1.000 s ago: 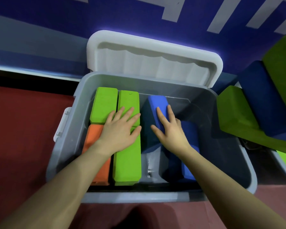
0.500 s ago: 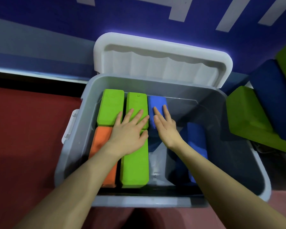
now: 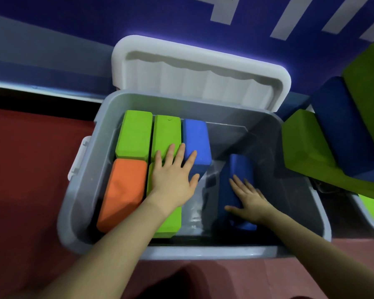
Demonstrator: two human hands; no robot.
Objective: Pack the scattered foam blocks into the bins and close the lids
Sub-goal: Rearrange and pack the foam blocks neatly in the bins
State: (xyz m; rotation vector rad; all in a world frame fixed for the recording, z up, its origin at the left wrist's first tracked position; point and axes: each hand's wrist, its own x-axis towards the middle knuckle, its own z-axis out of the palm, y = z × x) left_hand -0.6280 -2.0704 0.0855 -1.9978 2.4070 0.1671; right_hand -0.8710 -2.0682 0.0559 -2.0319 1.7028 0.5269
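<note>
The bin (image 3: 84, 190) is sitting half filled, lid (image 3: 201, 67) propped open. The left hand (image 3: 173, 180), fingers spread, is pressing flat on packed blocks (image 3: 134, 134); the right hand (image 3: 251, 199), fingers loosely apart, is resting on a loose blue block (image 3: 238, 167). More blocks are waiting in a pile (image 3: 307, 152) outside.

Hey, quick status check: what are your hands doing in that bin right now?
Left hand flat on packed blocks. Right hand open on loose dark blue block. Grey bin half empty, lid open. Nothing blocking.
</note>
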